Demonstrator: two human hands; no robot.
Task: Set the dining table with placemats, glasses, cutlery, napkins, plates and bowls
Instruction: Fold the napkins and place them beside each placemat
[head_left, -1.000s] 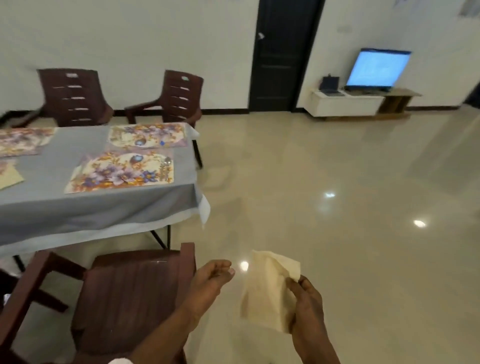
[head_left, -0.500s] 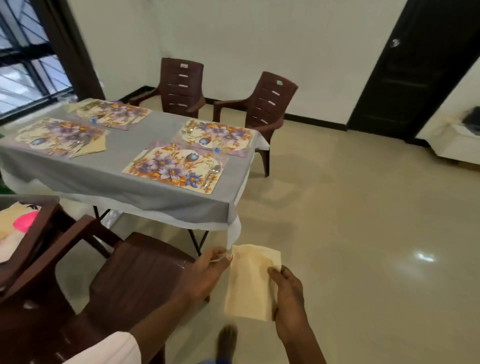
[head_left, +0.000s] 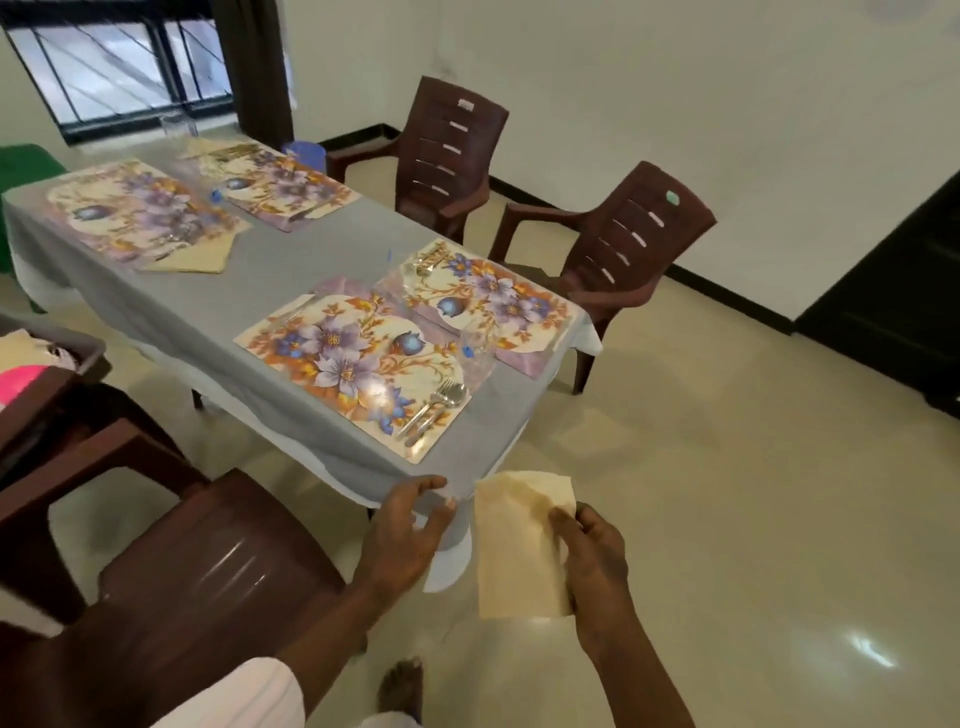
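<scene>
While the right hand (head_left: 595, 561) pinches the pale cream folded paper napkin (head_left: 519, 545) near the corner of the grey-clothed dining table (head_left: 249, 312), the left hand (head_left: 405, 535) reaches beside it with relaxed, empty fingers.

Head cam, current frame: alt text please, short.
A person's right hand pinches a cream napkin beside the corner of a grey-clothed dining table, left hand open alongside. The nearest floral placemat carries a fork and spoon.
</scene>
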